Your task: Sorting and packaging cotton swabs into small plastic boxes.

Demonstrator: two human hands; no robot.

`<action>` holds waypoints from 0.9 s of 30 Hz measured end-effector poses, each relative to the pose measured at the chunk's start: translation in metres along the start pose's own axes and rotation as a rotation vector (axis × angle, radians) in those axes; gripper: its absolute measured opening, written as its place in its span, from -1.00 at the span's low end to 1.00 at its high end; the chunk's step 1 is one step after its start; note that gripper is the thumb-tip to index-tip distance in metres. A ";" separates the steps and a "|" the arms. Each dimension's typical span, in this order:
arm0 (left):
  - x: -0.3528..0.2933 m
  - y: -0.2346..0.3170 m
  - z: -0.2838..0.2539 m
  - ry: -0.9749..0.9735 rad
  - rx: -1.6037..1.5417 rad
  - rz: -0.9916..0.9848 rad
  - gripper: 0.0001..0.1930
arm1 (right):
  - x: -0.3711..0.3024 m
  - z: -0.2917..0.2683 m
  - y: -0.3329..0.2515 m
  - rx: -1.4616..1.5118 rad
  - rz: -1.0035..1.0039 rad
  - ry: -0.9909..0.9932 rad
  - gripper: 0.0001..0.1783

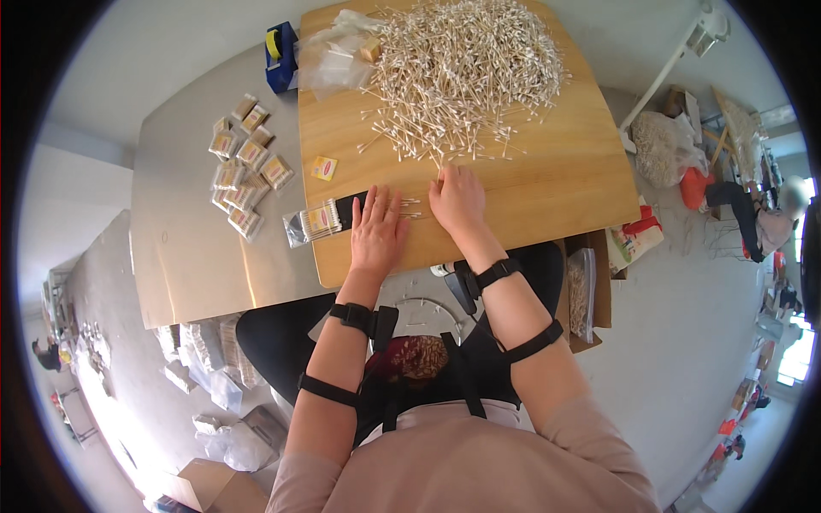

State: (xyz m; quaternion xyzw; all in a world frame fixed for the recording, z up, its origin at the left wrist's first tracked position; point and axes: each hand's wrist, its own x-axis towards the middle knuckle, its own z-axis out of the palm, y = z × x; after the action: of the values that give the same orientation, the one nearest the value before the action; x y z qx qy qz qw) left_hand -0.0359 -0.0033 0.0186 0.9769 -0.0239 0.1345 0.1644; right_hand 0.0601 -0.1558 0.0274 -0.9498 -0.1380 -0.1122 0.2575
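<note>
My left hand (378,235) lies flat near the board's front edge, its fingers stretched out over the end of a black strip (346,211). Several cotton swabs (412,205) stick out on its right side. To its left is a clear bag (295,229) with a row of swabs and a yellow label card (320,220) at its mouth. My right hand (459,201) is closed at the near edge of a big swab pile (466,73), its fingertips pinching swabs. A loose yellow card (324,168) rests on the wooden board (556,188).
Filled swab packets (244,175) are grouped on the metal table (180,239) at left. A blue tape dispenser (280,58) and clear plastic bags (333,64) are at the back. A cardboard box (590,291) stands beside my right leg. Another person (761,222) sits at far right.
</note>
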 end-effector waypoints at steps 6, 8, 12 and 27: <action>-0.008 -0.001 0.007 0.059 -0.108 -0.044 -0.58 | -0.012 0.001 0.008 0.041 -0.037 0.010 -0.89; -0.006 0.001 0.007 0.117 -0.178 -0.028 -0.63 | -0.013 0.001 0.010 0.111 -0.077 0.031 -0.90; 0.038 -0.024 -0.002 0.130 -0.194 -0.120 -0.65 | -0.007 -0.003 -0.002 0.150 -0.120 -0.093 -0.88; 0.113 -0.051 0.009 -0.020 -0.034 -0.338 -0.89 | 0.028 0.010 0.005 0.037 -0.027 0.001 -0.62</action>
State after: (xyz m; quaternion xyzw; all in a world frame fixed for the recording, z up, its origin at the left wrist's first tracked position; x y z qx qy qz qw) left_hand 0.0795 0.0415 0.0254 0.9653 0.1369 0.0949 0.2011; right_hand 0.0896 -0.1488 0.0248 -0.9428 -0.1527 -0.1135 0.2737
